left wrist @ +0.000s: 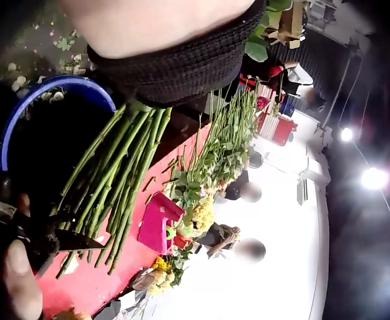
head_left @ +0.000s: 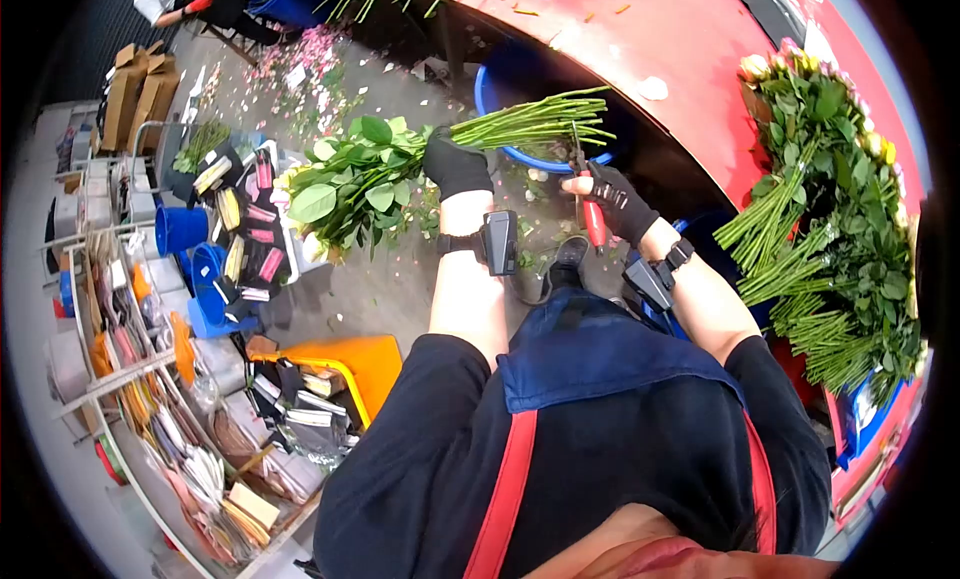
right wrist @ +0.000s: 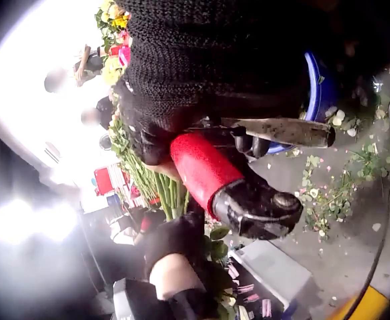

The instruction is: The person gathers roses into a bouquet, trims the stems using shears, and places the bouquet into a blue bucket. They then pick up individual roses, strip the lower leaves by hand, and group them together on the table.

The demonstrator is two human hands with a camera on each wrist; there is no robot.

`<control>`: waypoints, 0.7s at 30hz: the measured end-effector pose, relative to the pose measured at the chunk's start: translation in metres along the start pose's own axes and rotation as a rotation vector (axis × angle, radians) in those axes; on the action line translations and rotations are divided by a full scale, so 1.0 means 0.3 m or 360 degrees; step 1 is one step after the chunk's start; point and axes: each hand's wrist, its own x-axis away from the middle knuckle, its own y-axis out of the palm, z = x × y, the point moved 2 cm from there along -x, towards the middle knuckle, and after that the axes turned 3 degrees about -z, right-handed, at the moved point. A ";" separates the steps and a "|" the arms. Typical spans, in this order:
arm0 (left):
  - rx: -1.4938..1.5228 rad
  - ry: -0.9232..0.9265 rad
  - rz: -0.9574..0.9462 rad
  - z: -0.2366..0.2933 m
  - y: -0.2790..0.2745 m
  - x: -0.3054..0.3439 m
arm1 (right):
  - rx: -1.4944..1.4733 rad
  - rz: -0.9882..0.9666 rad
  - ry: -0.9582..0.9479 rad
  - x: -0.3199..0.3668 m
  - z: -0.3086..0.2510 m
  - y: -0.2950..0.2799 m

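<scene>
My left hand (head_left: 455, 166), in a black fingerless glove, grips a bunch of roses (head_left: 375, 179) around its stems. The leaves and pale heads point left, and the long bare green stems (head_left: 530, 122) fan out to the right. In my gloved right hand (head_left: 622, 204) I hold pruning shears with a red handle (head_left: 593, 224). Their blade (left wrist: 78, 241) overlaps the stem ends in the left wrist view. Up close in the right wrist view, the worn red handle (right wrist: 205, 170) sticks out below the glove. Under the stems stands a blue bucket (head_left: 482, 89).
A red table (head_left: 640, 39) runs along the right, with bundled roses (head_left: 815, 129) lying on it. Petals and leaves litter the floor (head_left: 340, 89). At left are a cluttered shelf (head_left: 150, 369), a yellow bin (head_left: 370, 364) and blue tubs (head_left: 180, 229). Another person (head_left: 185, 4) is at the far left.
</scene>
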 end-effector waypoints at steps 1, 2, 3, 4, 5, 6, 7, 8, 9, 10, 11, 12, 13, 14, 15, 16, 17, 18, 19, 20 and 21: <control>-0.0255 0.0029 0.0091 0.004 -0.012 0.004 | 0.0005 0.0003 0.0034 -0.010 0.005 0.001; -0.0880 0.0223 0.0123 0.003 -0.024 -0.006 | 0.0012 0.0005 0.0070 -0.017 0.010 0.007; -0.0879 0.0188 0.0150 -0.013 -0.039 -0.004 | 0.0020 0.0006 0.0109 -0.025 0.016 0.009; -0.0878 0.0155 0.0177 0.043 -0.042 0.022 | -0.0073 -0.0025 0.0307 -0.042 0.043 0.003; -0.0876 0.0121 0.0203 0.090 -0.043 0.040 | -0.0104 -0.0031 0.0295 -0.048 0.059 0.005; -0.0693 0.0077 0.0213 0.106 -0.049 0.045 | -0.0138 -0.0034 0.0282 -0.040 0.057 0.025; -0.0520 0.0057 0.0201 0.090 -0.060 0.030 | -0.0170 -0.0034 0.0265 -0.041 0.055 0.036; -0.0344 0.0040 0.0189 0.077 -0.070 0.008 | -0.0071 -0.0015 0.0193 -0.061 0.076 0.035; 0.0041 -0.0084 0.0183 0.056 -0.078 -0.001 | -0.0056 0.0006 0.0161 -0.080 0.089 0.034; 0.0456 -0.0205 0.0216 0.035 -0.085 -0.009 | -0.0041 0.0029 0.0129 -0.103 0.095 0.032; 0.0842 -0.0321 0.0284 0.018 -0.092 -0.015 | -0.0028 0.0054 0.0095 -0.126 0.094 0.032; 0.1268 -0.0471 0.0387 -0.036 -0.094 -0.035 | -0.0092 0.0019 0.0113 -0.141 0.074 0.032; 0.1695 -0.0619 0.0483 -0.088 -0.089 -0.058 | -0.0113 0.0050 0.0185 -0.164 0.069 0.021; 0.1828 -0.0547 0.0495 -0.085 -0.078 -0.066 | -0.0136 -0.0034 0.0239 -0.180 0.068 0.011; 0.1802 -0.0537 0.0430 -0.085 -0.074 -0.066 | -0.0159 -0.0113 0.0295 -0.191 0.069 0.002; 0.1777 -0.0530 0.0365 -0.086 -0.070 -0.061 | -0.0078 -0.0120 0.0237 -0.199 0.070 -0.007; 0.1754 -0.0520 0.0300 -0.080 -0.067 -0.057 | 0.0005 -0.0128 0.0178 -0.210 0.077 -0.014; 0.1746 -0.0513 0.0316 -0.081 -0.068 -0.058 | 0.0087 -0.0135 0.0118 -0.224 0.086 -0.021; 0.1736 -0.0508 0.0331 -0.081 -0.072 -0.057 | 0.0270 -0.0096 0.0019 -0.244 0.099 -0.029; 0.1722 -0.0503 0.0345 -0.087 -0.078 -0.060 | 0.0449 -0.0056 -0.0079 -0.264 0.108 -0.028; 0.1796 -0.0453 0.0321 -0.104 -0.089 -0.069 | 0.0625 -0.0013 -0.0177 -0.281 0.113 -0.029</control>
